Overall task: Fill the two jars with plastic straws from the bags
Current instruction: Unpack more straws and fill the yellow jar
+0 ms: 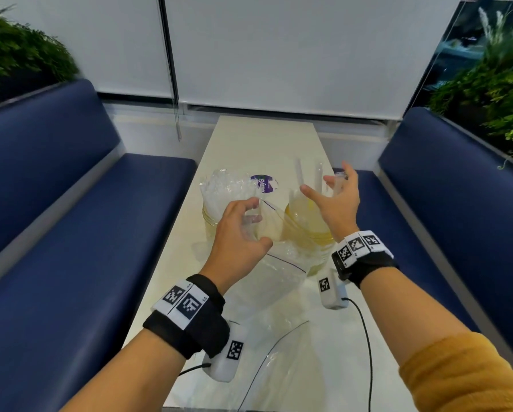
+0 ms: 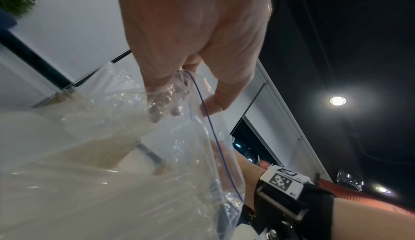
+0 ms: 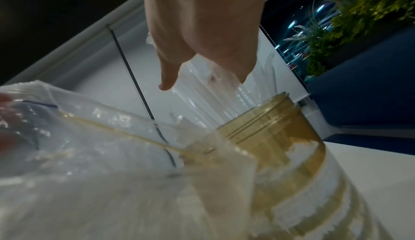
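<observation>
Two yellowish clear jars stand side by side mid-table. The left jar (image 1: 210, 218) is packed with clear straws (image 1: 222, 188). The right jar (image 1: 303, 233) (image 3: 280, 137) holds a few straws (image 1: 298, 171) (image 3: 224, 101) that stand tall. My left hand (image 1: 259, 221) (image 2: 186, 109) grips the mouth of a clear zip bag (image 1: 282, 263) (image 2: 157, 172) (image 3: 89, 155) in front of the jars, fingers inside and thumb outside. My right hand (image 1: 326, 181) (image 3: 202, 82) hovers over the right jar with fingers spread, fingertips at the straw tops.
A second clear bag (image 1: 279, 352) lies flat near the table's front edge (image 1: 264, 138). A round piece with a purple label (image 1: 264, 182) sits behind the jars. Blue benches (image 1: 71, 218) flank the narrow table on both sides. Wrist-camera cables (image 1: 365, 337) trail across the near end.
</observation>
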Demonstrator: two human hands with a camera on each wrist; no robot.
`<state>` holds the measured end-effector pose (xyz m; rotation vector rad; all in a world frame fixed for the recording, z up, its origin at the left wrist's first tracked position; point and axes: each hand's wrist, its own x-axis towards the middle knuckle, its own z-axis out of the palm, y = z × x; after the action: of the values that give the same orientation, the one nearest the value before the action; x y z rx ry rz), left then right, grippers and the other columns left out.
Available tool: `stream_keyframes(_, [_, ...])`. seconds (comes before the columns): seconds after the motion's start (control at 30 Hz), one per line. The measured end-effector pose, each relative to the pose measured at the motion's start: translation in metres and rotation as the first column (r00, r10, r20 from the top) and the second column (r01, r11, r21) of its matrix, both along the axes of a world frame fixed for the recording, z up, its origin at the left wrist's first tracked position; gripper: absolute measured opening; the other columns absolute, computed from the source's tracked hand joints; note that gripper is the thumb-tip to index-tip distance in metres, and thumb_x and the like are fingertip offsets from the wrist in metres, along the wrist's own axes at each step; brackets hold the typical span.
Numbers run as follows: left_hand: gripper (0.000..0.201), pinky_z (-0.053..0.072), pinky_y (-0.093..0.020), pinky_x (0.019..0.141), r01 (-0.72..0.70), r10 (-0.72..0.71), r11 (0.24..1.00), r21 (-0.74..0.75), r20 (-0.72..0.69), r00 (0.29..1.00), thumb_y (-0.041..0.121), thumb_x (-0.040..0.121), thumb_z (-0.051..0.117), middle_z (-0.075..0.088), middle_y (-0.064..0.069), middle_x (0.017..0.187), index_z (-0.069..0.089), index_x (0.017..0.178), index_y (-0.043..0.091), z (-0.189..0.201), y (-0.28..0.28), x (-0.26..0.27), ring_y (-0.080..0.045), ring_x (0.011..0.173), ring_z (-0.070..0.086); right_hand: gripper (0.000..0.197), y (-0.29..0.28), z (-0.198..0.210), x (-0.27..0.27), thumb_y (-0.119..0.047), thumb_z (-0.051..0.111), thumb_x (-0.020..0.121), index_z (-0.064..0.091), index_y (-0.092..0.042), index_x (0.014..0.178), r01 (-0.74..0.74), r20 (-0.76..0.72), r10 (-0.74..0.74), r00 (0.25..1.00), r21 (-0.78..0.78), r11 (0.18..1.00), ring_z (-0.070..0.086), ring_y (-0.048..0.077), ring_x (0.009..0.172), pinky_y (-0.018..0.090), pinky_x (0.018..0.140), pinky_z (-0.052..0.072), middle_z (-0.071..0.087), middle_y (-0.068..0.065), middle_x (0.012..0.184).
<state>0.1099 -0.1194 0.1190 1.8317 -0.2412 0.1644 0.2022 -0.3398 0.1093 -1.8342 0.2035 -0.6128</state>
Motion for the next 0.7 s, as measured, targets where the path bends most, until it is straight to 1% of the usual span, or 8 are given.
stream_keyframes(0.13, [0.067, 0.053, -0.010, 0.082, 0.002, -0.002, 1.000, -0.001, 0.003, 1.000, 0.001, 0.079, 0.077, 0.049, 0.007, 0.134, 0.051, 0.137, 0.022, 0.001, -0.001, 0.000, 0.007, 0.110, 0.058, 0.082, 0.001, 0.003, 0.000, -0.033, 0.084, 0.079, 0.039, -0.030, 0.148, -0.009, 0.120, 0.007, 0.993, 0.013, 1.000, 0.055, 0.011, 0.119, 0.020, 0.101, 0.040, 0.058, 0.001, 0.128])
stream_keyframes(0.27, [0.067, 0.056, -0.022, 0.090, -0.003, 0.003, 1.000, -0.012, -0.002, 1.000, 0.001, 0.079, 0.076, 0.050, 0.007, 0.134, 0.052, 0.138, 0.021, 0.003, 0.000, -0.001, 0.006, 0.112, 0.059, 0.057, -0.003, 0.004, 0.003, -0.019, 0.075, 0.088, 0.053, -0.022, 0.141, -0.019, -0.059, -0.003, 0.998, -0.363, 0.931, 0.049, 0.020, 0.130, 0.027, 0.101, 0.039, 0.053, 0.003, 0.138])
stream_keyframes(0.33, [0.066, 0.056, -0.020, 0.088, 0.000, -0.001, 1.000, -0.018, -0.008, 1.000, 0.001, 0.079, 0.076, 0.050, 0.008, 0.134, 0.052, 0.137, 0.022, 0.003, 0.001, -0.001, 0.008, 0.111, 0.058, 0.071, -0.004, 0.006, 0.001, -0.020, 0.082, 0.080, 0.049, -0.022, 0.143, -0.004, -0.088, -0.038, 0.995, -0.438, 0.899, 0.044, 0.022, 0.132, 0.028, 0.100, 0.039, 0.049, 0.005, 0.140])
stream_keyframes(0.43, [0.067, 0.055, -0.017, 0.087, 0.006, -0.006, 1.000, -0.018, -0.011, 1.000, 0.001, 0.079, 0.077, 0.050, 0.008, 0.134, 0.051, 0.137, 0.022, 0.004, 0.002, -0.001, 0.009, 0.110, 0.058, 0.091, 0.002, 0.018, -0.003, -0.027, 0.083, 0.079, 0.030, -0.026, 0.153, -0.015, 0.133, 0.099, 0.986, -0.521, 0.853, 0.033, 0.016, 0.139, 0.023, 0.108, 0.032, 0.038, 0.001, 0.151])
stream_keyframes(0.5, [0.066, 0.056, -0.023, 0.091, 0.008, -0.008, 1.000, -0.020, -0.012, 1.000, 0.001, 0.079, 0.076, 0.050, 0.007, 0.135, 0.052, 0.137, 0.021, 0.004, 0.001, -0.001, 0.008, 0.110, 0.058, 0.081, 0.011, 0.021, 0.000, -0.022, 0.074, 0.088, 0.029, -0.022, 0.155, -0.030, 0.195, 0.252, 0.948, -0.733, 0.680, 0.030, 0.018, 0.146, 0.028, 0.118, 0.028, 0.035, 0.003, 0.157])
stream_keyframes(0.57, [0.065, 0.056, -0.027, 0.093, 0.007, -0.007, 1.000, -0.026, -0.010, 1.000, 0.000, 0.079, 0.076, 0.051, 0.006, 0.134, 0.053, 0.136, 0.020, 0.005, 0.000, -0.002, 0.006, 0.111, 0.059, 0.062, 0.018, 0.017, 0.005, -0.022, 0.058, 0.100, 0.031, -0.017, 0.156, -0.064, 0.069, 0.314, 0.947, -0.916, 0.396, 0.024, 0.022, 0.152, 0.034, 0.123, 0.020, 0.031, 0.005, 0.162])
stream_keyframes(0.63, [0.065, 0.056, -0.027, 0.093, 0.006, -0.006, 1.000, -0.026, -0.008, 1.000, 0.000, 0.079, 0.076, 0.051, 0.006, 0.134, 0.053, 0.136, 0.020, 0.005, -0.001, -0.003, 0.005, 0.111, 0.060, 0.052, 0.020, 0.007, 0.008, -0.028, 0.039, 0.107, 0.031, -0.011, 0.156, -0.237, -0.203, 0.240, 0.949, -0.964, 0.122, 0.016, 0.024, 0.154, 0.038, 0.125, 0.016, 0.022, 0.007, 0.166])
stream_keyframes(0.7, [0.065, 0.056, -0.025, 0.093, 0.007, -0.007, 1.000, -0.022, -0.010, 1.000, 0.000, 0.080, 0.075, 0.051, 0.007, 0.134, 0.052, 0.137, 0.020, 0.005, 0.000, -0.004, 0.005, 0.110, 0.059, 0.052, 0.016, -0.002, 0.008, -0.032, 0.027, 0.109, 0.031, -0.009, 0.155, -0.368, -0.369, 0.097, 0.924, -0.929, -0.030, 0.011, 0.024, 0.155, 0.042, 0.125, 0.015, 0.016, 0.008, 0.168])
